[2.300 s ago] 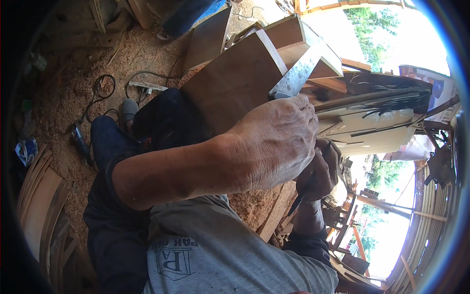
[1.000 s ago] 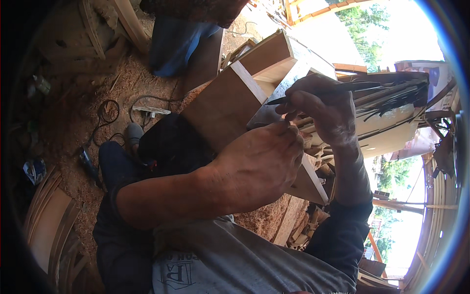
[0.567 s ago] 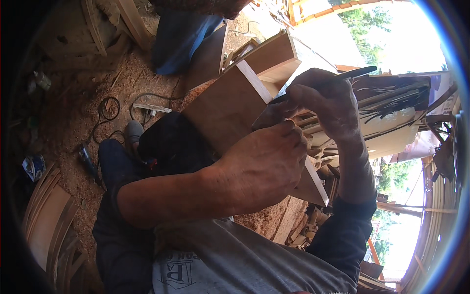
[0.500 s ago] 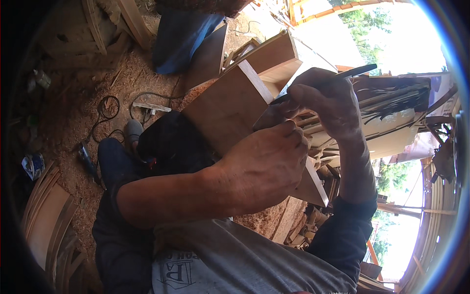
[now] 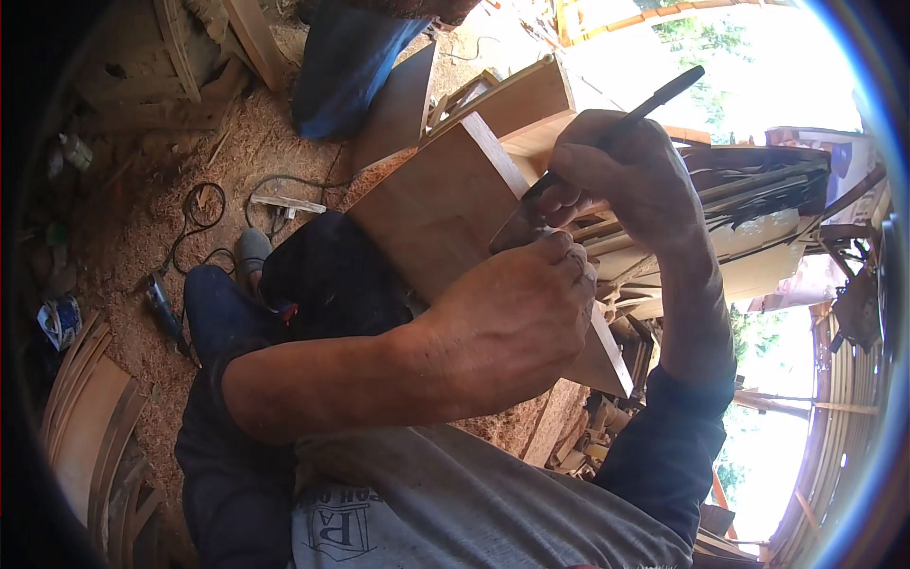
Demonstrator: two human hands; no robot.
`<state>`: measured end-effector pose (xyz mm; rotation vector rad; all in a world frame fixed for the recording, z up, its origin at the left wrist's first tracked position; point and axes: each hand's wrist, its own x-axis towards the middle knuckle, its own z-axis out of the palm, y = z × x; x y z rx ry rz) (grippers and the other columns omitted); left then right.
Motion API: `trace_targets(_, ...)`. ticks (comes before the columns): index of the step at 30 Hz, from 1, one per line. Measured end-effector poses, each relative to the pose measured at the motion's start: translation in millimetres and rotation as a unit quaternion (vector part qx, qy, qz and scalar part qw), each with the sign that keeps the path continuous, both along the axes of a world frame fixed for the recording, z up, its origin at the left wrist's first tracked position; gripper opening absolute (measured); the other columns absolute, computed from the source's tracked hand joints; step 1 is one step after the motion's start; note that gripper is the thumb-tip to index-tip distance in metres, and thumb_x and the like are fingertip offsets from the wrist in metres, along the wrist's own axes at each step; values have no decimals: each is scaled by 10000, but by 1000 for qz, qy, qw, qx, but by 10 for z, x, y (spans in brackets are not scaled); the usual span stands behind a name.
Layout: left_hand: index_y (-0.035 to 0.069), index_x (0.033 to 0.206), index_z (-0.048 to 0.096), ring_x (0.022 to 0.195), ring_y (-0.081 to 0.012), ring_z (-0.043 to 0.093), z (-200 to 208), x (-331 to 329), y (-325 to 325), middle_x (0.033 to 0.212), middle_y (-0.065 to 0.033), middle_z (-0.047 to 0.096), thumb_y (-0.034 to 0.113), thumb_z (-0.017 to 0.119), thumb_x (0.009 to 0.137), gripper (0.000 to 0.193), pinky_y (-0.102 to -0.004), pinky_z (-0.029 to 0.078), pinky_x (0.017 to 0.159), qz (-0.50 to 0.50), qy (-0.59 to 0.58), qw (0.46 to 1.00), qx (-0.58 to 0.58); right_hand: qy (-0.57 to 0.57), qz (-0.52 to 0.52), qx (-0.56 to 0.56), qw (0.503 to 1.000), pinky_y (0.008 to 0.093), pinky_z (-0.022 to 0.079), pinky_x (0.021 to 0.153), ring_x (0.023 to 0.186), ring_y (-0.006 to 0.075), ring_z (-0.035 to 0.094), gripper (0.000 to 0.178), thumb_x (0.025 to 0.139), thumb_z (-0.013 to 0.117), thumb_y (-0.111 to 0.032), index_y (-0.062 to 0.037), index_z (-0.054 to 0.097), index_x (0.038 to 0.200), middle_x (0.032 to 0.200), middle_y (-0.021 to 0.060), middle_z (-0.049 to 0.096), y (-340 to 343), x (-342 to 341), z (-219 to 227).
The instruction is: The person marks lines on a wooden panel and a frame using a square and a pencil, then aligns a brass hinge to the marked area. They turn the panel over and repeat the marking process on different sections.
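My right hand (image 5: pixel 630 180) is closed round a slim dark pen-like stick (image 5: pixel 668 92). One end of it rises up and right; the other points down-left toward a dark, flat, wedge-shaped piece (image 5: pixel 517 225). Just below, my left hand (image 5: pixel 517 318) makes a fist, back of the hand up. Its fingers curl out of sight, and the wedge sticks out beside its knuckles. What the fist grips is hidden. Behind and under both hands lies a wooden panel (image 5: pixel 417 218) with a pale edge, part of a box-like wooden piece.
Another person's blue-trousered leg (image 5: pixel 346 76) stands at the far side. A cable (image 5: pixel 194 223) and a power tool (image 5: pixel 163 305) lie on the shavings-covered floor at left. Curved boards (image 5: pixel 90 417) lean at lower left. Thin wood strips (image 5: pixel 758 194) are stacked at right.
My right hand has tilted the pen-like stick more steeply, its upper end moving up and left. More of the wedge shows between the hands. My left hand has barely moved.
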<state>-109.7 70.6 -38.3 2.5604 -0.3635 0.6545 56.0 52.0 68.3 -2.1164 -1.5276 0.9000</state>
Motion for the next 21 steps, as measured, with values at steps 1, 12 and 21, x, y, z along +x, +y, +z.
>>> trace_targets(1,-113,1186,650,1239,-288,587,0,1,0,1244,-220,656,149,534,964,362,-419,370,1173,1,-3,1000,0,-1,-5,2,1000,309,608,663,705,199,753,302,957,641,-196,92,685,878,761,165,747,-2,-12,3)
trace_targets(12,-126,1165,657,1249,-301,573,3,-17,-7,1254,-229,644,162,554,939,380,-424,373,1170,7,-8,1000,-5,26,-25,37,999,322,620,677,721,203,745,231,962,618,-126,94,670,913,781,145,735,-95,-30,-30)
trace_targets(21,-124,1171,656,1244,-314,577,8,-36,-2,1251,-236,642,152,565,930,377,-437,381,1165,3,-4,1000,3,56,-41,72,995,314,601,680,728,194,745,201,971,610,-107,75,663,902,766,137,737,-138,13,-111)
